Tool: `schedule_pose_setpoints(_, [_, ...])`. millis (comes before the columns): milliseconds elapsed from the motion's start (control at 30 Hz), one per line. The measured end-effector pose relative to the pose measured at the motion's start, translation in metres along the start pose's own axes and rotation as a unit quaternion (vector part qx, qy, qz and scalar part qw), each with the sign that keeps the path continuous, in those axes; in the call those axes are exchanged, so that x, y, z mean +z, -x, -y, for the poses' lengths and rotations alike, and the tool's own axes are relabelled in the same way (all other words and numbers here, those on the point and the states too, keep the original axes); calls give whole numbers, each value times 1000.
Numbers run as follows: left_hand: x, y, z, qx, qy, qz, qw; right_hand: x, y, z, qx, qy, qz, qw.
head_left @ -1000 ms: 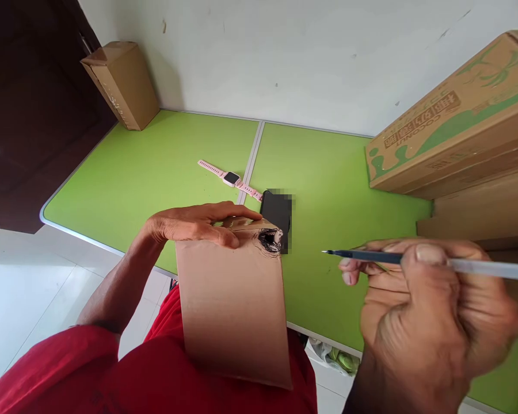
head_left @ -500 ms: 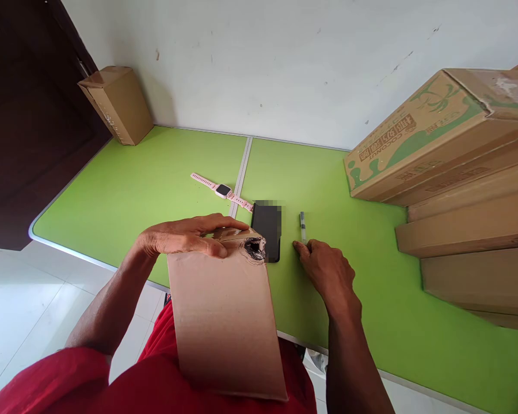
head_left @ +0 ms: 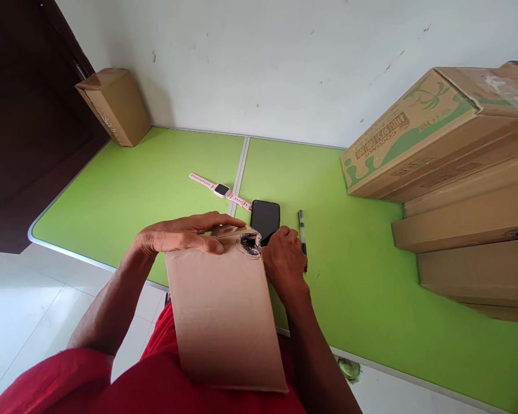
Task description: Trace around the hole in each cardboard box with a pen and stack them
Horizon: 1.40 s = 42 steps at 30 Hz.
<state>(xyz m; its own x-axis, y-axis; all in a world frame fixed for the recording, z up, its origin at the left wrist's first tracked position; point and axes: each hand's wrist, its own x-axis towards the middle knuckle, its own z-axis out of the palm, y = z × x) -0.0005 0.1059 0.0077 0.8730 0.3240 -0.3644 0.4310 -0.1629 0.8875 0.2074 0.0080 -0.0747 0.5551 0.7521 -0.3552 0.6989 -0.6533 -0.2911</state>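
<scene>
My left hand (head_left: 183,234) lies over the top edge of a brown cardboard piece (head_left: 222,310) that leans from my lap against the green table's (head_left: 147,184) front edge; its fingers are wrapped on that edge. The cardboard has a black scribbled patch (head_left: 250,244) at its top right corner. My right hand (head_left: 285,259) rests on the table beside that corner, its fingers curled at the near end of a black phone (head_left: 265,217). A dark pen (head_left: 303,230) lies on the table just right of the hand, not held.
A pink wristwatch (head_left: 220,190) lies across the table's centre seam. A small brown box (head_left: 112,106) stands at the far left corner by the wall. Stacked cardboard cartons (head_left: 449,172), the top one printed green, fill the right side. A dark door is at left.
My right hand brought the pen down, laid it on the table and let go, then moved left to the phone's near end. The left hand kept its hold on the cardboard.
</scene>
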Motion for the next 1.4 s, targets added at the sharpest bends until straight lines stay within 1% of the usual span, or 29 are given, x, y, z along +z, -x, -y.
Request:
schedule_pose_setpoints(100, [0,3,1,-1,3,-2,1000,-1,-8,-7,27,-41,-4,999])
schedule_pose_setpoints(233, [0,5,2,0,5,-13,1000,-2,-16,-33,43,-137,3,990])
schedule_pose_setpoints(300, [-1,5,3,1,8,-12,1000,1,-17,-47,28,-218,19,975])
schedule_pose_setpoints(333, [-1,5,3,4,9,-11,1000,4,-16,-53,18,-267,29,963])
schedule_pose_setpoints(400, [-1,6,3,9,10,-8,1000,8,-12,-63,0,-371,55,927])
schedule_pose_setpoints(500, [-1,6,4,2,6,-10,1000,8,2,-75,-19,-498,92,862])
schedule_pose_setpoints(533, [-1,6,4,-2,7,-9,1000,6,8,-78,-18,-545,104,832])
schedule_pose_setpoints(567, [-1,6,4,-5,9,-7,1000,2,14,-81,-12,-596,113,795])
schedule_pose_setpoints(667, [-1,5,2,-6,12,-3,1000,-18,34,-89,-17,-731,118,671])
schedule_pose_setpoints(700, [0,4,1,-6,12,-2,1000,-27,41,-90,-35,-755,121,643])
schedule_pose_setpoints(733, [0,3,0,-6,14,-2,1000,-36,48,-89,-65,-765,127,628])
schedule_pose_setpoints(800, [1,1,-3,-8,18,2,1000,-53,62,-84,-135,-765,158,609])
schedule_pose_setpoints(867, [2,-1,-6,-10,20,5,1000,-63,78,-74,-182,-763,203,586])
schedule_pose_setpoints(900, [2,-2,-6,-12,19,5,1000,-65,86,-68,-190,-766,232,568])
schedule_pose_setpoints(967, [3,-2,-5,-11,20,1,1000,-63,102,-54,-183,-781,297,517])
schedule_pose_setpoints(1033, [3,-3,-4,-3,26,2,1000,-56,115,-41,-168,-795,356,462])
schedule_pose_setpoints(1067, [3,-3,-3,6,26,6,1000,-51,120,-36,-162,-799,377,440])
schedule_pose_setpoints(1100, [3,-4,-2,18,25,6,1000,-46,124,-33,-154,-801,394,424])
schedule_pose_setpoints(1167, [3,-3,-1,36,16,2,999,-37,128,-29,-140,-802,415,406])
schedule_pose_setpoints(1300, [2,-2,-1,33,-2,-20,999,-31,126,-28,-162,-797,433,388])
schedule_pose_setpoints(1400, [3,0,-1,26,10,-13,1000,-31,126,-28,-174,-793,436,388])
